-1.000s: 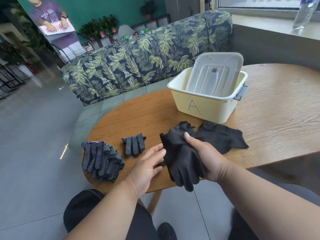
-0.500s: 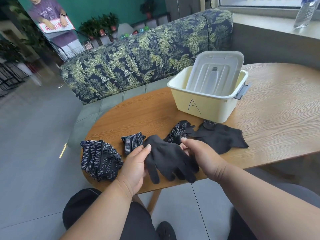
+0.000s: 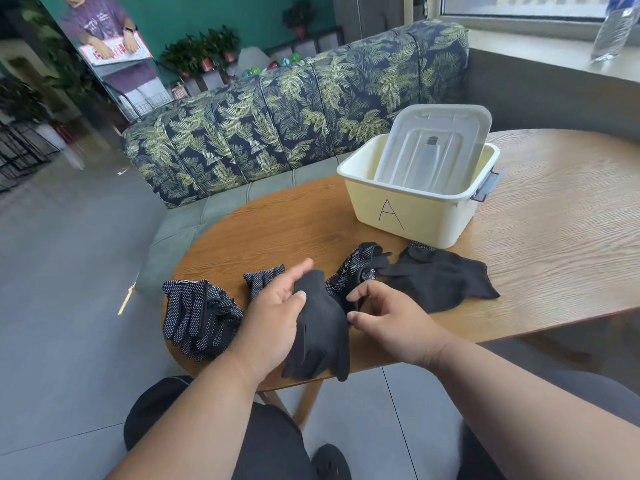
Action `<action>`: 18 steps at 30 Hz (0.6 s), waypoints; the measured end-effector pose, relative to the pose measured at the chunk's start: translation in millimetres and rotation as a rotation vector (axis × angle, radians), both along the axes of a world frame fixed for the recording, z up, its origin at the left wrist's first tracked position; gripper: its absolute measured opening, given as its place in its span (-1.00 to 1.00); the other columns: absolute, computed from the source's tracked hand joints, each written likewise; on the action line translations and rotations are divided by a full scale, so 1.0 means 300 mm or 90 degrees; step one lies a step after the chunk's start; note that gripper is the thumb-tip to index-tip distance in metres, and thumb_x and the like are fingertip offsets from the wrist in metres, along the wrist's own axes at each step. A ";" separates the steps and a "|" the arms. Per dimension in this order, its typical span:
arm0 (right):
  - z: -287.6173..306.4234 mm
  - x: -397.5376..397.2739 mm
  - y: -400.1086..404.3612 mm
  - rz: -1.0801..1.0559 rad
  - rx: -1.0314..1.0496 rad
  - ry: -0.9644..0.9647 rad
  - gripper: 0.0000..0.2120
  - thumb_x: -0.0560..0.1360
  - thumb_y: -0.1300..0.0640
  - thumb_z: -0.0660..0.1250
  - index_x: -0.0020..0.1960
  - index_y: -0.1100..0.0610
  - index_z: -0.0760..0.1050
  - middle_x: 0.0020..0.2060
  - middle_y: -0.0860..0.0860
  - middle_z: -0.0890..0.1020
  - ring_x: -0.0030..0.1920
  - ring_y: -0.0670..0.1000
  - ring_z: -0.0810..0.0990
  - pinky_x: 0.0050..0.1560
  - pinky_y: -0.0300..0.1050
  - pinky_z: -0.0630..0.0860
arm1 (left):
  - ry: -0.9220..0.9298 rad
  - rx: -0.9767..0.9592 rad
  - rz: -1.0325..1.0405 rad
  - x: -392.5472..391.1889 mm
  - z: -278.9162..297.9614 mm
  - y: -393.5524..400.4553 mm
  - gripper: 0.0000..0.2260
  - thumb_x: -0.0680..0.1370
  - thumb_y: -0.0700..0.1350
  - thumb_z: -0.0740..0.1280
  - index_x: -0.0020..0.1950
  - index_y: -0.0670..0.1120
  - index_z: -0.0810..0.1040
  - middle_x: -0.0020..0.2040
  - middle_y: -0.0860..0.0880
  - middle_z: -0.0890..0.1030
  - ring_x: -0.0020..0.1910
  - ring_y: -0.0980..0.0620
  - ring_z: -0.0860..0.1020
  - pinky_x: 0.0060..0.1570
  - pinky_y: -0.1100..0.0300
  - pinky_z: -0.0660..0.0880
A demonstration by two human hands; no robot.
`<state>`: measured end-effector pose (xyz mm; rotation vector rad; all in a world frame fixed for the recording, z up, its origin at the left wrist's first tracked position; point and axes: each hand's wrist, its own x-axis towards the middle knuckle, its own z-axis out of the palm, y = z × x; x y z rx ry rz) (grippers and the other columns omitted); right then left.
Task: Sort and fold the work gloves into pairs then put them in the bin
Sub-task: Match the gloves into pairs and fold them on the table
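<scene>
The table [image 3: 540, 237] is wood with a clear grain and a soft sheen. The bin [image 3: 415, 216] is smooth pale yellow plastic, a little glossy, and the lid [image 3: 433, 147] standing in it is cloudy, see-through plastic. The plain glove [image 3: 322, 327] is matt black knitted cloth, as is the spread glove [image 3: 440, 282] beside it. The glove pile [image 3: 197, 317] is dark cloth studded with small pale grip dots. The sofa [image 3: 277, 116] is leaf-printed woven fabric
</scene>
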<state>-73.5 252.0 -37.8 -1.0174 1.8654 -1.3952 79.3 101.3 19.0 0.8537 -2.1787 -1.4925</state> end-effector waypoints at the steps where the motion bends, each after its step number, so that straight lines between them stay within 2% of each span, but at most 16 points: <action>1: -0.002 -0.003 -0.001 -0.004 -0.004 0.001 -0.85 0.55 0.05 0.47 0.07 -0.08 0.54 -0.26 0.03 0.66 -0.26 -0.10 0.53 -0.02 -0.01 0.55 | -0.026 -0.026 -0.003 0.001 0.002 0.002 -0.51 0.61 -0.22 0.16 0.32 0.32 0.58 -0.03 -0.01 0.71 -0.15 -0.16 0.52 -0.03 -0.01 0.48; 3: -0.004 -0.009 0.001 -0.012 -0.010 0.003 -0.88 0.56 0.06 0.46 0.05 -0.07 0.55 -0.25 0.03 0.67 -0.26 -0.06 0.53 -0.01 0.02 0.55 | -0.087 -0.078 -0.005 0.005 0.001 -0.001 -0.49 0.51 -0.21 0.13 0.22 0.29 0.64 0.07 -0.07 0.72 -0.05 -0.01 0.53 0.04 0.06 0.45; 5: -0.006 -0.014 0.001 -0.017 -0.015 -0.004 -0.90 0.55 0.07 0.45 0.03 -0.07 0.56 -0.21 0.05 0.71 -0.24 0.02 0.57 0.02 0.07 0.57 | -0.138 -0.105 -0.023 0.010 0.011 -0.006 -0.45 0.50 -0.28 0.13 0.26 0.25 0.62 0.09 0.09 0.73 -0.06 -0.05 0.60 0.06 0.08 0.51; 7: -0.008 -0.017 0.000 -0.022 -0.009 -0.008 -0.90 0.54 0.10 0.43 0.01 -0.06 0.57 -0.18 0.10 0.71 -0.25 0.00 0.58 0.02 0.10 0.58 | -0.183 -0.167 -0.046 0.015 0.031 -0.002 -0.41 0.51 -0.34 0.15 0.31 0.27 0.59 0.12 0.23 0.70 -0.03 -0.03 0.67 0.11 0.06 0.58; 9: -0.008 -0.019 0.000 -0.027 -0.004 -0.010 -0.90 0.53 0.12 0.41 0.01 -0.06 0.58 -0.18 0.10 0.71 -0.24 0.02 0.60 0.02 0.12 0.59 | -0.176 -0.208 -0.041 0.017 0.042 0.001 -0.44 0.52 -0.32 0.20 0.28 0.28 0.60 0.12 0.25 0.69 0.02 0.12 0.66 0.16 0.12 0.58; 11: -0.012 -0.023 -0.002 -0.031 0.000 -0.016 -0.89 0.51 0.12 0.40 0.00 -0.06 0.58 -0.17 0.08 0.72 -0.17 0.14 0.65 0.05 0.17 0.60 | -0.139 -0.207 -0.028 0.015 0.046 0.005 -0.53 0.52 -0.28 0.27 0.19 0.28 0.64 0.07 0.20 0.70 0.06 0.18 0.65 0.20 0.15 0.56; 15: -0.009 -0.026 0.001 -0.038 -0.004 -0.023 -0.86 0.49 0.16 0.35 -0.02 -0.05 0.59 -0.18 0.06 0.72 -0.09 0.21 0.66 0.07 0.18 0.60 | -0.090 -0.195 -0.022 0.012 0.045 0.004 -0.63 0.54 -0.26 0.37 0.06 0.24 0.69 -0.08 0.11 0.71 -0.07 0.11 0.65 0.06 0.15 0.58; 18: 0.000 -0.031 0.007 -0.057 -0.027 -0.024 -0.83 0.54 0.24 0.33 -0.01 -0.02 0.60 -0.21 0.03 0.71 -0.17 0.09 0.66 0.01 0.12 0.61 | -0.064 -0.186 -0.030 0.007 0.056 0.006 -0.72 0.58 -0.25 0.41 -0.04 0.17 0.72 -0.18 0.09 0.69 -0.20 0.15 0.59 -0.07 0.22 0.52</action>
